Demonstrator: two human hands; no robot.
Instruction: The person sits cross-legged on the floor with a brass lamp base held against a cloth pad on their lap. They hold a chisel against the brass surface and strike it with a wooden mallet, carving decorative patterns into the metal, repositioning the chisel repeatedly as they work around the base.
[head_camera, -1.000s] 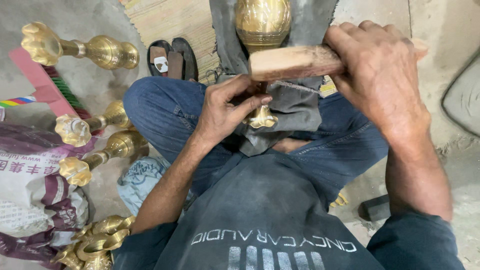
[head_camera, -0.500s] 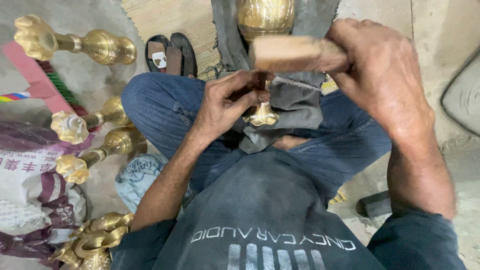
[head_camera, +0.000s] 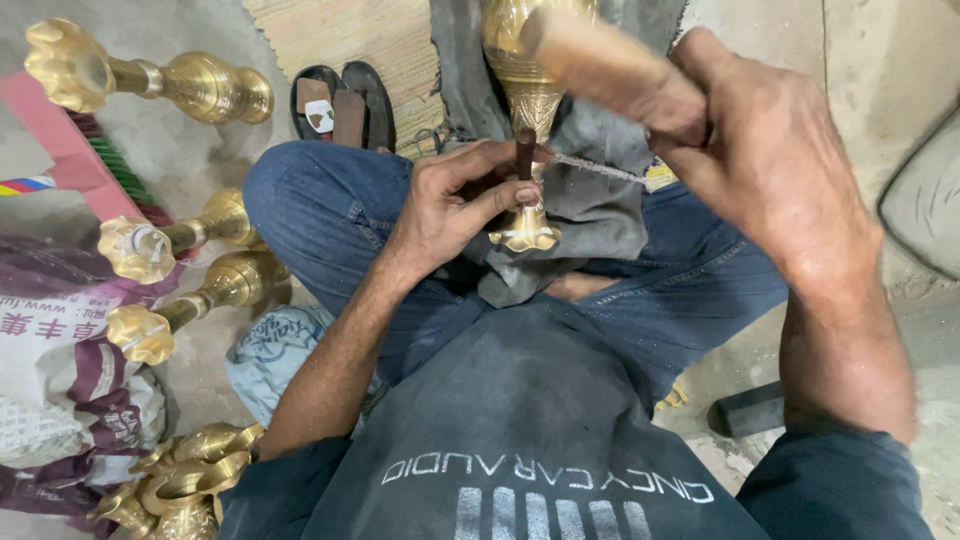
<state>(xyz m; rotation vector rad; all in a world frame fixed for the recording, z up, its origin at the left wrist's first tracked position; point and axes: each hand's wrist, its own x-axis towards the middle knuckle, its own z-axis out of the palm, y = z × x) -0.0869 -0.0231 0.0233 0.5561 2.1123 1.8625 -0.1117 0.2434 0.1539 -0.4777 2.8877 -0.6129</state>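
I sit cross-legged with a brass vase (head_camera: 527, 70) lying across my lap on a grey cloth (head_camera: 590, 215), its flared end (head_camera: 524, 233) towards me. My left hand (head_camera: 455, 195) pinches a thin dark metal punch (head_camera: 524, 155) upright against the vase's neck. My right hand (head_camera: 765, 165) grips a thick wooden mallet handle (head_camera: 610, 68), blurred, raised above the punch at the upper right.
Several brass vases lie on the floor at left, one large (head_camera: 140, 80), two smaller (head_camera: 175, 235), (head_camera: 190, 300). More brass pieces (head_camera: 175, 485) sit at bottom left beside a printed sack (head_camera: 60, 350). Dark sandals (head_camera: 335, 100) lie ahead. A dark block (head_camera: 748, 408) rests at right.
The mallet has swung up and to the right, away from the punch. The punch, hidden before, now shows in my left fingers. The view has tilted slightly.
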